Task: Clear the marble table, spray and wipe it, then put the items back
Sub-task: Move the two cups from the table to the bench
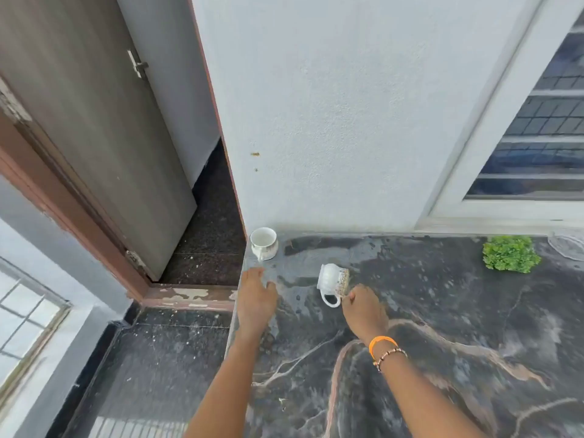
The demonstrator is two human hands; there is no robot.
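Observation:
The dark marble table (442, 311) with pale veins fills the lower right, and its surface looks wet in streaks. A white cup (264, 243) stands upright at the table's back left corner, its handle facing me. My left hand (254, 300) hovers just in front of that cup with relaxed fingers, holding nothing and not touching it. A second white cup (333, 281) with a patterned band is tipped on its side, mouth to the left and handle toward me. My right hand (363, 308) pinches it at its base end with curled fingers.
A small green plant (510, 253) sits at the back right of the table, with a clear round item (568, 246) beyond it at the frame edge. The wall rises directly behind the table. An open door (94, 121) and dark floor (164, 358) lie to the left.

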